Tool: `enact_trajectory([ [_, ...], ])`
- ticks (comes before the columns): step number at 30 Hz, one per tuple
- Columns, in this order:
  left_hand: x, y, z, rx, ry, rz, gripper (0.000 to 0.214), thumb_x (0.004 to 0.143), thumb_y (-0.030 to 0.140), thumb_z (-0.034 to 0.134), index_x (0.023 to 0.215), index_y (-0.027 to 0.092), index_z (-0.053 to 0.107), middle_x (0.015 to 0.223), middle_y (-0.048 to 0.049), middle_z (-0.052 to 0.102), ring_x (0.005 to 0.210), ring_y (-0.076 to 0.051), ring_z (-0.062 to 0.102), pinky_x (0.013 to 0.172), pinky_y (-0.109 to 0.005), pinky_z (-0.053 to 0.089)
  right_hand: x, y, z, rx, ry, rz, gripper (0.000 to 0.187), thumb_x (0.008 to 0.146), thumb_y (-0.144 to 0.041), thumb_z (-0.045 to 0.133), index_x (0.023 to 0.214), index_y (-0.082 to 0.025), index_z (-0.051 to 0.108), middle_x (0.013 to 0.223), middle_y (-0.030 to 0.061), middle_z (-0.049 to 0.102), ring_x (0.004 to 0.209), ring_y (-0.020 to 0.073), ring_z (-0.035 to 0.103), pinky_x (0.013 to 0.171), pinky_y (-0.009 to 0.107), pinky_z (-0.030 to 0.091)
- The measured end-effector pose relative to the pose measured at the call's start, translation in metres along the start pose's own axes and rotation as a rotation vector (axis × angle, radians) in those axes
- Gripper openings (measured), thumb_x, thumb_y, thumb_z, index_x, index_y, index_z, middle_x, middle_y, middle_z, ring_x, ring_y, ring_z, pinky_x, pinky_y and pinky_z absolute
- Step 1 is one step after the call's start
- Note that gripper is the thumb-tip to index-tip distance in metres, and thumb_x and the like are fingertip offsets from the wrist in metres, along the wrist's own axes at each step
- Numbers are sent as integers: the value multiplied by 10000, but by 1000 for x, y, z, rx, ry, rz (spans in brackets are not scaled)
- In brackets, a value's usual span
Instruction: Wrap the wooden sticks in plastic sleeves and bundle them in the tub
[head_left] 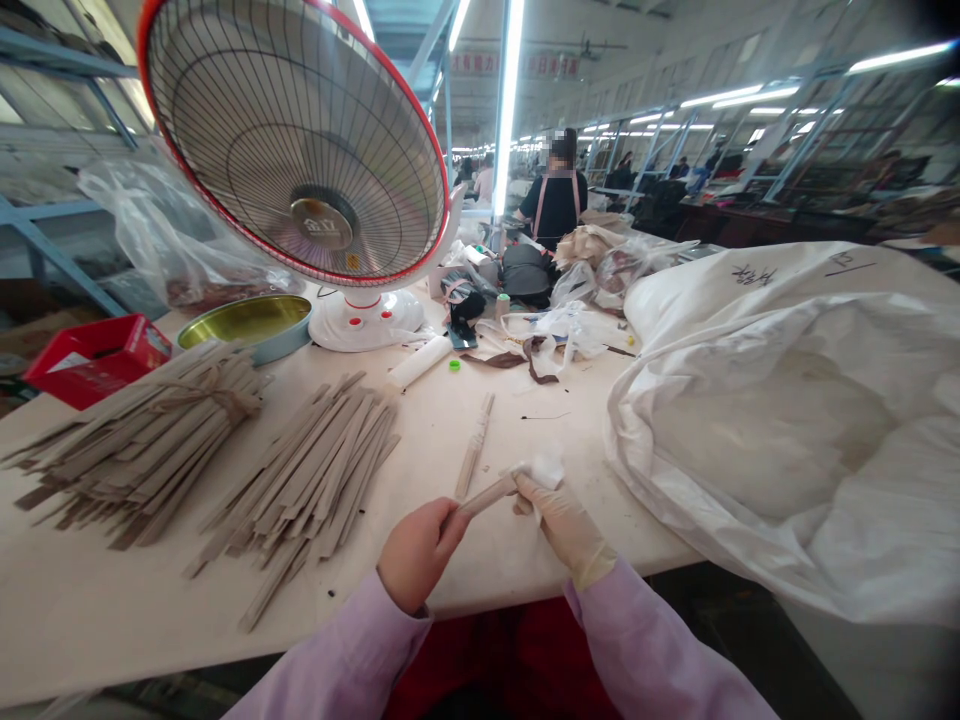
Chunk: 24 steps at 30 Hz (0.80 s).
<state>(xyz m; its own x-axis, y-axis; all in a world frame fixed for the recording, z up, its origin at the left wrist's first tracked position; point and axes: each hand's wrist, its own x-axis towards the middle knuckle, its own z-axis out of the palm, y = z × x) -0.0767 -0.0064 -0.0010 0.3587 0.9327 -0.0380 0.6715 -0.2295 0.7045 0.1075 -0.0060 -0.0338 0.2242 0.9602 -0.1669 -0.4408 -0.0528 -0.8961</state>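
Note:
My left hand [421, 550] is closed around the near end of a flat beige fabric strip [487, 495]. At the strip's far end my right hand [561, 522], in a pale thin glove, pinches it together with a tuft of white stuffing [546, 470]. Just beyond my hands a second narrow beige strip [475, 445] lies on the table, its upper part lumpy. To the left is a loose pile of flat beige strips [322, 470]. Farther left lies another bundle [150, 430], tied round with a band.
A large white sack [697, 330] with white fill stands open at the right. A heater with a round wire grille [300, 150] stands at the back left, beside a metal basin [281, 335] and a red box [101, 360]. Plastic bags and scraps lie behind. A person [555, 200] stands farther off.

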Motion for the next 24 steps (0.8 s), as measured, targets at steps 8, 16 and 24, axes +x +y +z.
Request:
enact_trajectory([
  [8,1,-1,1,128,-8,26,284,839,385,403,676,199,543,592,-10,553,575,-159,502,535,-247,288,-3,-10,-10,-350,-51,-72,168,682,-343,662,673,-177,682,630,7,626,548,113,488,570,268,397],
  [16,5,1,8,83,-75,77,307,848,390,379,734,191,583,679,-32,606,666,-176,551,592,-254,350,-15,4,2,-327,-84,92,158,599,-320,726,600,-170,676,542,7,593,511,126,492,502,254,372],
  [24,2,-12,4,-181,-209,-65,260,838,410,357,745,195,470,526,57,477,426,-96,423,445,-206,322,-19,-11,10,-311,-57,38,276,596,-344,712,480,-177,525,480,-33,490,491,103,422,490,246,344],
])
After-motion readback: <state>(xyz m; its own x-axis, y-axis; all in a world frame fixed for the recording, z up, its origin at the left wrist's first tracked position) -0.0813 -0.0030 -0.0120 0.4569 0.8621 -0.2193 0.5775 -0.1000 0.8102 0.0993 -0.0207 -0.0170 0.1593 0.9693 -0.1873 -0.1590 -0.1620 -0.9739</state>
